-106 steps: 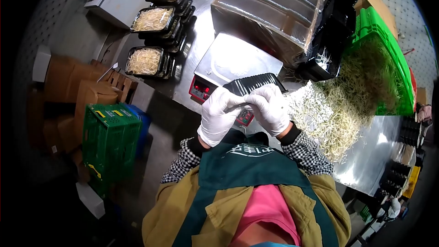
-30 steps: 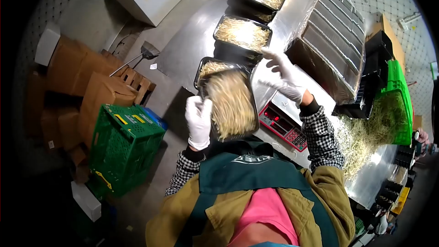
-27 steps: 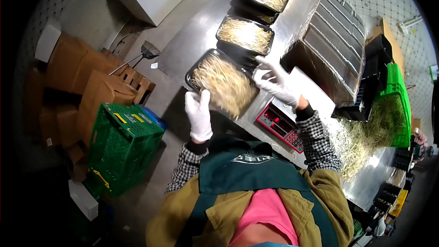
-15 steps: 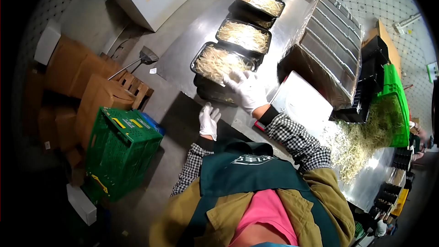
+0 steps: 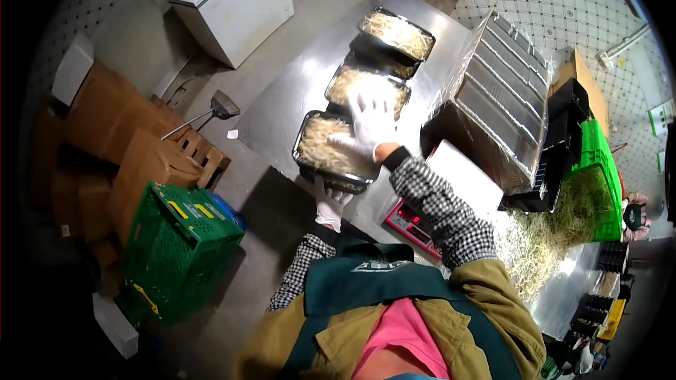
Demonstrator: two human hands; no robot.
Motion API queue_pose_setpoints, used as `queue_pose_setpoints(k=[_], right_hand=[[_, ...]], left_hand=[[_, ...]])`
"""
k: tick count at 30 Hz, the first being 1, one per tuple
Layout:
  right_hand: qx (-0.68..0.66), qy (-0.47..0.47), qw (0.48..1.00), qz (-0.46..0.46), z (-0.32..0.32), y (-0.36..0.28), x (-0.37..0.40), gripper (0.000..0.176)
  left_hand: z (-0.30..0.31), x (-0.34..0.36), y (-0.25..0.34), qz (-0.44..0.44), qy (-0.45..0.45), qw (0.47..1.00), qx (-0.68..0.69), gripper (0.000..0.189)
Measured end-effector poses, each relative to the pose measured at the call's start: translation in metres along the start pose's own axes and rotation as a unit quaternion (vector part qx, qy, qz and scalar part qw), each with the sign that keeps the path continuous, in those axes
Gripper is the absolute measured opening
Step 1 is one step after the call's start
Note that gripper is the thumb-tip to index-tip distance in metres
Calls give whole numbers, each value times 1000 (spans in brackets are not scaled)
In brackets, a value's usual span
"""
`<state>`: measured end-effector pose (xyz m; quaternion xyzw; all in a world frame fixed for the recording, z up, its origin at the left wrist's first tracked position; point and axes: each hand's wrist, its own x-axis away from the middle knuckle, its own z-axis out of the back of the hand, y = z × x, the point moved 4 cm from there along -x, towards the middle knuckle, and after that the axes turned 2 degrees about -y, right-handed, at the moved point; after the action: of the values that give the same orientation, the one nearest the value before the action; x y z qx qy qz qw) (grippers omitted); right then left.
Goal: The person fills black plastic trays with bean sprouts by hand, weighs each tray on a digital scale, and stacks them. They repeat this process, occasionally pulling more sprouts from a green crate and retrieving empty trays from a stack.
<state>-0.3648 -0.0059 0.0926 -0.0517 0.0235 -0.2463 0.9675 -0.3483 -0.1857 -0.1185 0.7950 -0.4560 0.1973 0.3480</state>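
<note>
Over sprout tray [image 5: 320, 155]: right hand [image 5: 370, 127] splayed; left hand [image 5: 331, 203] at near rim, grip unclear.

The right hand [image 5: 370, 127], in a white glove, hovers with fingers spread flat over the far end of the nearest sprout tray [image 5: 320, 153], which tops a stack at the near edge of the steel table [image 5: 278, 102]. The gloved left hand [image 5: 329, 204] reaches the stack's near rim from below; its grip is hidden. Two more filled trays [image 5: 352, 83] [image 5: 398, 32] line up toward the table's far edge. A red scale [image 5: 414, 224] sits just right of the stack, with loose sprouts [image 5: 542, 243] beyond it.
</note>
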Motion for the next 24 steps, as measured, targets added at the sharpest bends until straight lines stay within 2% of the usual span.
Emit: queue_pose_setpoints(k=[5,8,9,15,17,18,19,20,21,22,24], right_hand=[[-23,44,999,18,-9,-20,3,95],[-24,72,997,-7,-13,-13,-14,96],[-27,71,997,-10,-13,-10,-19,92],[-19,57,997,-56,-9,-9,-31,74],[-23,50,997,-61,-5,-9,-30,70],[-26,61,996,-55,-4,-8,-32,69],[-27,72,996,-51,-5,-5,-32,69],[-28,79,995,-48,-7,-3,-30,68],[-25,119,992,-32,-5,-2,-29,63],[-31,138,990,-23,-1,0,-31,61],[-46,178,983,-5,14,17,-43,56]], left_hand=[[8,-45,5,19,-22,1000,6,77],[3,-68,17,4,-8,1000,-23,83],[-1,-71,26,-2,-89,994,-62,87],[2,-100,36,44,-30,992,-110,83],[-9,-75,74,-205,57,960,-184,71],[-38,-47,101,-385,62,889,-242,65],[-67,-15,123,-548,92,778,-294,60],[-121,38,148,-598,65,678,-422,63],[-147,50,152,-608,-2,586,-536,64],[-181,62,158,-587,-112,488,-637,66],[-209,32,127,-521,-50,287,-802,68]])
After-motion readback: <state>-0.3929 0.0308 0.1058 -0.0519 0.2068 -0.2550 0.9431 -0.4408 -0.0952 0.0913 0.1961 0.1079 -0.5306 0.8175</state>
